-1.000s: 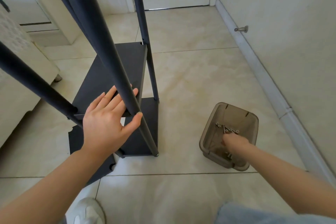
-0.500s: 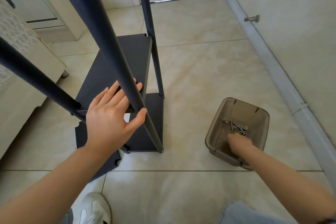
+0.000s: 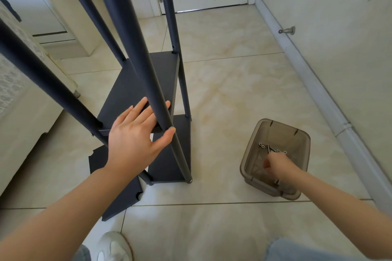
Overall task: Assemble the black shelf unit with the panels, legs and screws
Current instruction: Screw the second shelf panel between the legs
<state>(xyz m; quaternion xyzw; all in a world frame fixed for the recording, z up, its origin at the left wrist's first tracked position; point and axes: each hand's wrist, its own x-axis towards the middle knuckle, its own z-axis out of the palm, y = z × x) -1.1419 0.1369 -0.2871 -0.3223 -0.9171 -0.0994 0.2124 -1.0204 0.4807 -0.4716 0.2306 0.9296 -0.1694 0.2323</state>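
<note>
the left hand (image 3: 135,137) straddles a leg (image 3: 135,48), fingers straight and slightly spread. the right hand (image 3: 275,162) reaches among screws (image 3: 262,146) in a brown bin (image 3: 282,135); its fingers are hidden.

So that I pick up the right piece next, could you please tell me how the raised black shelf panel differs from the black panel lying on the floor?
The raised black shelf panel sits between the black tubular legs, its corners meeting them; the loose black panel lies on the tiled floor, its corner notches empty. The left hand rests on the raised panel, not the loose one. Both are flat black.
</note>
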